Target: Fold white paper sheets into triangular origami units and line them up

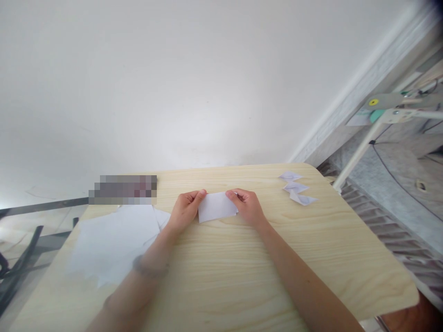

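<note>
A folded sheet of white paper (217, 207) is held up between my two hands over the middle of the table. My left hand (187, 210) pinches its left edge, thumb on top and fingers curled behind. At the other end, my right hand (247, 207) grips the upper right corner the same way. Layers show at the paper's lower right corner, so it is folded over. Both hands are closed, and the fingers behind the paper are partly hidden.
Loose white sheets (114, 240) lie spread on the left of the wooden table (221, 286), partly under my left forearm. Several small folded paper pieces (296, 188) sit at the back right. A blurred-out item (122, 189) is at the back left. A white wall (194, 92) stands behind.
</note>
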The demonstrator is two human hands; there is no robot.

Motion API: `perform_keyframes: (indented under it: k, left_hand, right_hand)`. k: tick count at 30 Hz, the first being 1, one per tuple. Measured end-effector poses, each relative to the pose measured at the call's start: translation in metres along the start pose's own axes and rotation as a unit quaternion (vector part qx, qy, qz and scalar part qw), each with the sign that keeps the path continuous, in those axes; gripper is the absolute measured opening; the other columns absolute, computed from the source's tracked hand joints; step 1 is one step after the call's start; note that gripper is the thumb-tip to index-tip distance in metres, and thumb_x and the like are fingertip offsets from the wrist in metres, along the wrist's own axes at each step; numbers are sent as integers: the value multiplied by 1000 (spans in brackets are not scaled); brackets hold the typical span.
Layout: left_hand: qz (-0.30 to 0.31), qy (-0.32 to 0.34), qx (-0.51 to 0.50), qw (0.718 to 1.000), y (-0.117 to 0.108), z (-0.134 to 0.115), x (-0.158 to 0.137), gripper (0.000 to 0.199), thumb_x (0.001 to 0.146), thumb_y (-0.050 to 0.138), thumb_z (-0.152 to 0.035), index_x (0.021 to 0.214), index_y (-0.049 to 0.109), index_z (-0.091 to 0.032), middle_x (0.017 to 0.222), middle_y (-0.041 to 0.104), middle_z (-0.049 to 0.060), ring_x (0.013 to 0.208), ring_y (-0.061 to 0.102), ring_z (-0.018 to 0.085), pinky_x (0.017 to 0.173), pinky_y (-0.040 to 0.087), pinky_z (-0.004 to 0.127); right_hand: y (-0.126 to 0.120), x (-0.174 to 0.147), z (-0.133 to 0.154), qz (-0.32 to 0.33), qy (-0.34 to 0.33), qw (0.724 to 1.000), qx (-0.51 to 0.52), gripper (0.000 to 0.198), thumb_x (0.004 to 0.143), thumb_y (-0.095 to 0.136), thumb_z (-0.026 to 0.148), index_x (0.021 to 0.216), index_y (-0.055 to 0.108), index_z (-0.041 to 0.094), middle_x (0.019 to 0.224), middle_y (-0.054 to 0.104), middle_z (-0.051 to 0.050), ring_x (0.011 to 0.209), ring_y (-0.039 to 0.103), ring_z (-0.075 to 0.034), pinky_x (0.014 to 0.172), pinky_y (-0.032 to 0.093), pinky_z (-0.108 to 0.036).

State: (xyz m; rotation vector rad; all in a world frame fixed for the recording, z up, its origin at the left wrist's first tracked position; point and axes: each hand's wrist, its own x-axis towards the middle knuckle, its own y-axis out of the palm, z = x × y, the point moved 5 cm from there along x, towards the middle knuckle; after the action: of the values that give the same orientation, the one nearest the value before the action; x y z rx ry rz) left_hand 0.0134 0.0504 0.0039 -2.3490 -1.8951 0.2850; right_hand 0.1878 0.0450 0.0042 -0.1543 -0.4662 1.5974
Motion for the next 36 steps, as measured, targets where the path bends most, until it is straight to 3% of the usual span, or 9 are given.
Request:
perform_keyframes:
  k: [6,12,20,24,31,36]
  left_hand:
    - [5,11,24,1000,3,-2,-1,31,68,63,-42,80,66,-14,80,67,5,68,56,15,56,40,21]
    - [29,12,26,999,7,0,-3,29,71,59,-42,79,64,-14,78,67,5,66,58,15,52,40,21]
    - [10,-27,-97,995,6,4,0,33,65,68,-36,88,60,-14,85,69,6,75,62,18,65,48,26]
    - [-3,-53,-109,993,4,7,1,32,65,68,-36,87,64,-13,84,69,6,72,62,18,62,47,26]
    - [-24,-43,-116,992,1,6,0,27,65,68,-37,76,64,-13,69,67,2,56,56,12,48,40,20]
    - [-30,-32,-120,992,-2,4,1,28,65,68,-39,71,62,-12,55,59,-2,45,46,7,42,31,18]
  right_hand:
    - [3,-2,8,18,-33,998,-53,32,82,46,37,70,66,15,59,59,1,52,47,-10,47,31,-20]
    - [8,-4,9,41,-31,999,-18,23,78,52,34,76,68,17,72,66,-2,62,56,-13,54,39,-20]
    - [-7,-1,-4,-90,41,995,33,36,78,47,45,75,65,13,58,55,0,52,46,-11,45,33,-21]
    - [-5,0,-6,-68,55,993,79,35,76,51,45,81,63,13,60,53,0,52,45,-10,46,34,-21]
    - [-5,0,-2,-51,48,995,66,42,76,48,50,53,35,18,48,27,5,45,26,-6,39,21,-20]
    - [-6,0,3,-49,25,996,68,42,79,46,49,52,34,18,49,27,5,46,26,-6,42,21,-21]
